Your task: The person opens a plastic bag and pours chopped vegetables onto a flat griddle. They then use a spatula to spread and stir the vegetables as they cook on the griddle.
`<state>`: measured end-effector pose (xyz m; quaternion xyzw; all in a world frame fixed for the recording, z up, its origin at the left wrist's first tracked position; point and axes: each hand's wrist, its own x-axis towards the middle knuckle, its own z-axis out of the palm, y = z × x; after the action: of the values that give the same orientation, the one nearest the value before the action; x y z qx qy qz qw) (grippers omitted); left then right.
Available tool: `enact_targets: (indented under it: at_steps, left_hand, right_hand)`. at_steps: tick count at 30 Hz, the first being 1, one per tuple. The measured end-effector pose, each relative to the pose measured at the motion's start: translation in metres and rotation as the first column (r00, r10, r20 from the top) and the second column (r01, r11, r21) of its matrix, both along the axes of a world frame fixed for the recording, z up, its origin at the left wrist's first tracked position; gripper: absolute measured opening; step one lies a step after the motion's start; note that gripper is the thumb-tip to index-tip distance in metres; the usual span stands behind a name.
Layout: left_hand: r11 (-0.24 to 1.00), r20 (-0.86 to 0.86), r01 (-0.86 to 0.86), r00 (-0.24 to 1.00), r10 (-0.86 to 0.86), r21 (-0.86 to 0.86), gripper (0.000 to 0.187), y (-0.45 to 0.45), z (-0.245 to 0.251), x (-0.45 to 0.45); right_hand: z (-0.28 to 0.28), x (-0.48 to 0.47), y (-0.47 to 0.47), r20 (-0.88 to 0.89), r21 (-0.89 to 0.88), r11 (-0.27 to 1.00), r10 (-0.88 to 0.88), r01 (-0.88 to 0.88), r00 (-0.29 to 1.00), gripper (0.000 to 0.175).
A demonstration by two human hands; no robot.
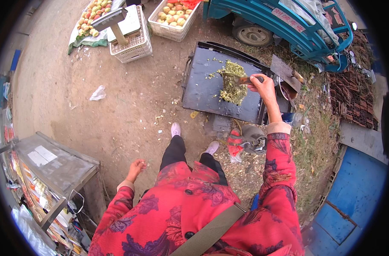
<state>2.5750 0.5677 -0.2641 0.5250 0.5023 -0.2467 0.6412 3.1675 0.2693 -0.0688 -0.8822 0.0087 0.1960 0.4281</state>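
Observation:
My right hand grips the wooden handle of a wide metal spatula. The spatula's blade lies among a heap of chopped yellow-green food on a flat black griddle. Loose bits of the food are scattered to the left of the heap. Down by my left side, away from the griddle, hangs my left hand with its fingers loosely curled. I see nothing in it, but its palm side is partly hidden.
Beside the griddle rests a metal plate with a wooden handle. A teal cargo tricycle stands behind. Fruit fills a white crate; a scale sits on another crate. A display cabinet is at left, bags below the griddle.

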Motion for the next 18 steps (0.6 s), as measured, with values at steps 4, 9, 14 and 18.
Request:
enact_targets:
  at_steps: [4,9,14,18]
  left_hand:
    - [0.994,-0.076,0.111,0.991,-0.113,-0.021,0.023,-0.003,0.003,0.008]
    - [1.000,-0.031,0.005,1.000,-0.005,0.000,0.023,-0.003,0.007,0.008]
    - [0.998,-0.058,0.056,0.997,-0.057,-0.017,0.019,-0.003,0.005,0.006]
    - [0.999,-0.021,0.022,1.000,-0.023,-0.023,0.021,0.000,0.008,0.004]
  right_hand:
    - [-0.009,0.002,0.013,-0.115,0.295,0.941,0.207,-0.166,0.972,0.025]
    - [-0.011,0.003,0.024,0.006,0.036,0.990,-0.140,0.140,0.990,0.026]
    - [-0.023,-0.002,0.071,-0.141,0.297,0.954,0.087,-0.042,0.986,0.029]
    - [-0.019,0.026,0.063,-0.075,0.181,0.959,-0.209,0.219,0.975,0.021]
